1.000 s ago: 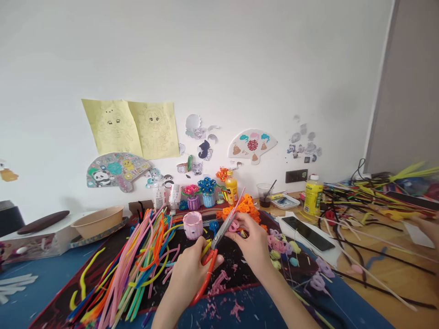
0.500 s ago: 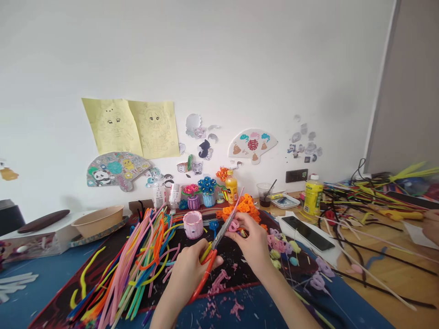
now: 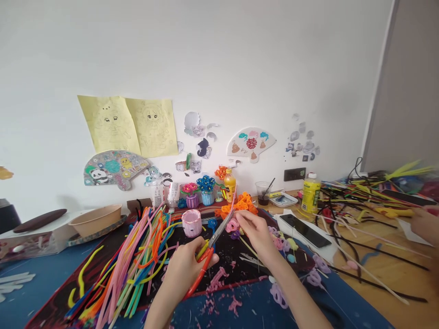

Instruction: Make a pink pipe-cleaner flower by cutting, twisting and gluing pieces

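My left hand [image 3: 181, 267] is closed around the orange and yellow handles of a pair of scissors [image 3: 218, 232]. The blades point up and away, their tips beside a pink pipe cleaner flower [image 3: 232, 225]. My right hand [image 3: 255, 233] pinches that curled flower between thumb and fingers. A straight pink strand rises above it, at the blade tips; whether the blades touch the strand I cannot tell. Just left of the blades stands a pink ribbed cup [image 3: 191, 225]. Behind my right hand lies a heap of orange pipe cleaner loops [image 3: 245, 204].
A bundle of coloured pipe cleaners [image 3: 137, 256] lies to my left. Pink fuzz scraps [image 3: 217, 278] litter the dark mat. At right are a phone [image 3: 306, 230], a yellow bottle [image 3: 311, 194] and tangled strands. Another person's hand [image 3: 425, 224] is at the far right edge.
My right hand has turned slightly, and the pink strand now stands more upright. More of the flower shows, with a purple part and a pale stem below. The scissors stay close beside it.
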`<state>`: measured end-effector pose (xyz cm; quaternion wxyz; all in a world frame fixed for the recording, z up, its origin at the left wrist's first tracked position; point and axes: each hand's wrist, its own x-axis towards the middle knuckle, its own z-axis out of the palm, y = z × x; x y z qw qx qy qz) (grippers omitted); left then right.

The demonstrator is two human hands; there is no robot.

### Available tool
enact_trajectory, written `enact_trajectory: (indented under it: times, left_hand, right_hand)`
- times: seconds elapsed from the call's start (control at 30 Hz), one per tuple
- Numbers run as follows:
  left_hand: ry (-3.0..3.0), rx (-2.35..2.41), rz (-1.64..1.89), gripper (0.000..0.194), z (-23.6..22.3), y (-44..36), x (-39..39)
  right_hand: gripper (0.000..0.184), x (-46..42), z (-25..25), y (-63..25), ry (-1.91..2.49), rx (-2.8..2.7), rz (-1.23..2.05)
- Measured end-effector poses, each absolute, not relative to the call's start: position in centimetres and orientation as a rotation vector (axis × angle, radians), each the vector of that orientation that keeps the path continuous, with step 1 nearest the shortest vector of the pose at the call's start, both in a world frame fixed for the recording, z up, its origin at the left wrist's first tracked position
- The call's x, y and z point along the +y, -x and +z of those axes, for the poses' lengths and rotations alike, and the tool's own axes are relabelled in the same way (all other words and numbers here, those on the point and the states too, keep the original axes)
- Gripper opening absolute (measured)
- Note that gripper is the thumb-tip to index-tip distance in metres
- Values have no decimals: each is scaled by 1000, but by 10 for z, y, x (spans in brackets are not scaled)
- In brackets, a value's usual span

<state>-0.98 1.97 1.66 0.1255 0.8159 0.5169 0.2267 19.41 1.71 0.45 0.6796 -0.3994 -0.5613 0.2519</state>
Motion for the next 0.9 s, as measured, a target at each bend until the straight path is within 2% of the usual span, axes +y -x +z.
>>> enact_trajectory:
  times: [0.27, 0.9]
  left_hand:
    - [-2414, 1515, 571, 24, 18, 9, 18]
    - [-2386, 1483, 500, 27, 9, 1, 18]
  right_hand:
    - [25, 16, 7, -201, 906, -1234, 700]
    - [18, 26, -4, -186, 883, -1222, 569]
